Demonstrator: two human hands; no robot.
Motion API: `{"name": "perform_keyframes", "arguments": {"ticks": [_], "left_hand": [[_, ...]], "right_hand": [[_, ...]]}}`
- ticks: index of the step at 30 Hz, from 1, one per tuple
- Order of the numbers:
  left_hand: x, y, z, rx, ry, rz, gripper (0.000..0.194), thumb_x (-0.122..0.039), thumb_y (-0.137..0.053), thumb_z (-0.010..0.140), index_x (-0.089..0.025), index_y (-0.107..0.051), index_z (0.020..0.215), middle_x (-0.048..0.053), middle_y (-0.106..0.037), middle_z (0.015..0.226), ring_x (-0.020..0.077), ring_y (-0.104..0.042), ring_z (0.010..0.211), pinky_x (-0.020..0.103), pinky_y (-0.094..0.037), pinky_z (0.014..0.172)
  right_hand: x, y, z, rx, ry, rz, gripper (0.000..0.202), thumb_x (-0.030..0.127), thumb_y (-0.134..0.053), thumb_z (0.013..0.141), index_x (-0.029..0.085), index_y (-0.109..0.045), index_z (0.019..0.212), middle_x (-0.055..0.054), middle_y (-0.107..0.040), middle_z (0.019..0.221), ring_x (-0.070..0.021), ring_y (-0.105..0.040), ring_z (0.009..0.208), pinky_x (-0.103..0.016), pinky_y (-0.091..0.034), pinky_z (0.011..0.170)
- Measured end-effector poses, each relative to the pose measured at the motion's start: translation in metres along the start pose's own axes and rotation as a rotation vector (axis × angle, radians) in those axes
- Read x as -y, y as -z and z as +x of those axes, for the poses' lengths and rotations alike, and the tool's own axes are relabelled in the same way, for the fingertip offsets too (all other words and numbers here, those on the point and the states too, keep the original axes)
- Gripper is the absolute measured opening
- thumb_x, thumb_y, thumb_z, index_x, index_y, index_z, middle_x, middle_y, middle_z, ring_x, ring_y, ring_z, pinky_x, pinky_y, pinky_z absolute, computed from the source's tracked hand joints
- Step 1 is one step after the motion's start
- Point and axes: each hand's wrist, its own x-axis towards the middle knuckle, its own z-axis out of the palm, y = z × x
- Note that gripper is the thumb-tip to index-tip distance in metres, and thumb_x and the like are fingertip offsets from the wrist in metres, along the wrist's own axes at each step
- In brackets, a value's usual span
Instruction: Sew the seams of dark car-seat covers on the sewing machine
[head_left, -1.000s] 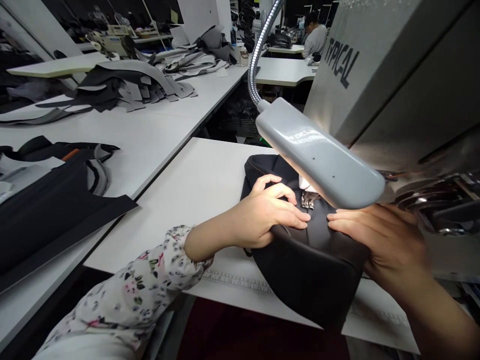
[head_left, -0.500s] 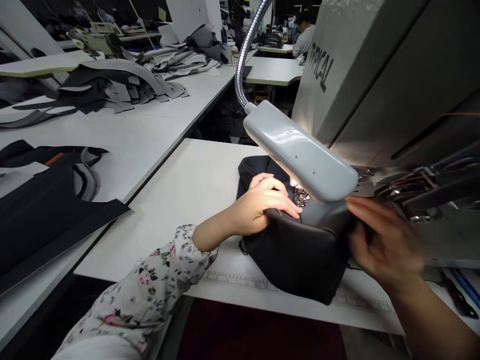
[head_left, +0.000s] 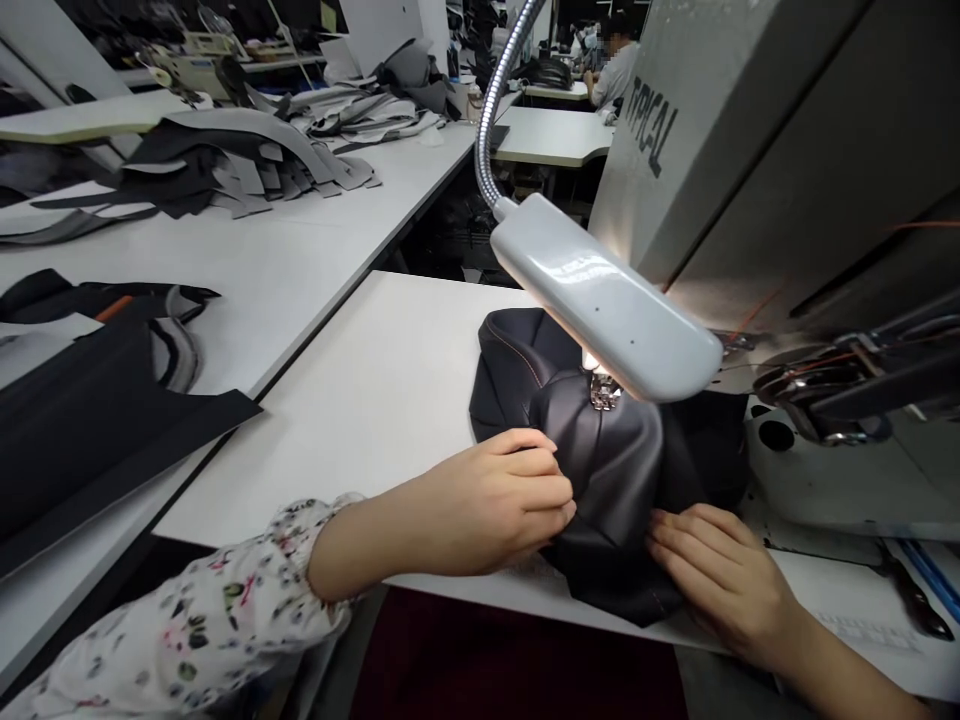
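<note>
A black leather-like cover [head_left: 600, 470] with orange stitching lies bunched on the white sewing table. The presser foot [head_left: 604, 390] of the sewing machine [head_left: 720, 130] rests on or just above it; the contact is not clear. My left hand [head_left: 499, 500] is closed on the cover's left edge, its fingers curled and pinched together. At the near right side, my right hand [head_left: 724, 575] grips the cover's edge with bent fingers; the thumb is hidden. A grey lamp [head_left: 607, 300] hangs over the presser foot and hides part of the cover behind it.
On the left table [head_left: 300, 260] lie dark cut panels [head_left: 112, 400] and a heap of grey strips [head_left: 247, 160]. A dark-handled tool [head_left: 919, 600] sits at the right edge. A co-worker [head_left: 615, 70] is at a far table. A ruler scale marks the near table edge.
My left hand has moved from beside the presser foot down toward me. My right hand has come down from beside the lamp to the cover's near edge. The cover is turned and spread differently.
</note>
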Motion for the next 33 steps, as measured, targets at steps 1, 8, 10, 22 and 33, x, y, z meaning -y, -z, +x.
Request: {"name": "perform_keyframes", "arguments": {"ticks": [1,8,10,22,33], "left_hand": [[0.002,0.0,0.002,0.012,-0.014,0.051,0.022,-0.025,-0.061,0.103,-0.014,-0.068,0.121,0.003,-0.072,0.098,0.0165,-0.064,0.092,0.035,-0.044,0.106],[0.003,-0.004,0.018,-0.058,-0.014,0.184,0.029,-0.022,-0.053,0.106,-0.013,-0.066,0.13,0.008,-0.071,0.1,0.0206,-0.064,0.095,0.036,-0.051,0.091],[-0.001,-0.003,0.016,-0.091,0.025,0.147,0.031,-0.025,-0.053,0.106,-0.011,-0.067,0.13,0.015,-0.071,0.122,0.0253,-0.064,0.114,0.04,-0.051,0.105],[-0.009,0.01,0.024,-0.037,0.106,0.072,0.036,-0.028,-0.06,0.101,-0.002,-0.069,0.125,0.023,-0.068,0.135,0.0332,-0.064,0.13,0.049,-0.049,0.118],[0.001,0.002,0.018,-0.078,0.004,0.078,0.033,-0.017,-0.05,0.103,-0.005,-0.071,0.125,0.014,-0.072,0.134,0.0245,-0.066,0.125,0.041,-0.039,0.125]], "right_hand": [[0.002,0.003,-0.001,0.014,-0.027,0.019,0.032,0.004,-0.042,0.095,0.014,-0.069,0.108,-0.009,-0.079,0.104,-0.0201,-0.073,0.103,-0.041,-0.057,0.093],[0.025,0.034,0.043,-0.112,-0.079,0.186,0.042,0.01,-0.055,0.089,0.008,-0.061,0.13,-0.021,-0.056,0.141,-0.0301,-0.057,0.133,-0.043,-0.053,0.104],[0.033,0.039,0.061,-0.147,-0.108,0.157,0.04,0.025,-0.056,0.097,0.006,-0.057,0.133,-0.024,-0.048,0.149,-0.0343,-0.049,0.141,-0.046,-0.05,0.11],[0.047,0.036,0.105,-0.11,-0.181,0.076,0.032,0.012,-0.067,0.095,0.006,-0.061,0.126,-0.012,-0.069,0.108,-0.0213,-0.061,0.105,-0.037,-0.053,0.097],[0.056,0.029,0.101,-0.06,-0.124,0.029,0.037,0.003,-0.062,0.092,0.006,-0.066,0.128,-0.012,-0.069,0.117,-0.0247,-0.06,0.115,-0.039,-0.051,0.103]]}}
